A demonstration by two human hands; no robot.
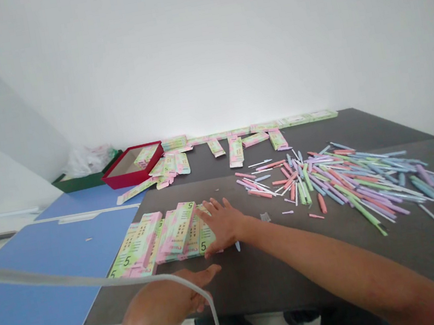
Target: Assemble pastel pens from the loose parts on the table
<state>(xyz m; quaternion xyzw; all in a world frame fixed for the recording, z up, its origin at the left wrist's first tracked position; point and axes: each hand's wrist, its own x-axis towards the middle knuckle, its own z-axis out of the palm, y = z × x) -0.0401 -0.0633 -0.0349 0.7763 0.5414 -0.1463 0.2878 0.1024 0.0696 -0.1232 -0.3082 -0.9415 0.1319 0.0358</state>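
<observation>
My right hand (pixel 224 223) lies with its fingers spread at the right end of a group of flat pastel cartons (pixel 178 230). Its fingertips touch the rightmost carton. The cartons are green, yellow and pink, printed with a "5", and one rests on top of the others. In front of them is my left hand (pixel 171 302), one finger stretched to the right and the others partly curled, with nothing seen in it. A pale cable (pixel 137 279) crosses in front of this hand. A small pale blue piece (pixel 237 246) shows beside my right wrist.
A wide heap of pastel pens and pen parts (pixel 345 180) covers the table's right side. At the back left are a red box lid (pixel 120 180) and a green tray (pixel 74 183) holding clear plastic. More cartons (pixel 235 151) lie along the wall; a blue board (pixel 55 289) is at left.
</observation>
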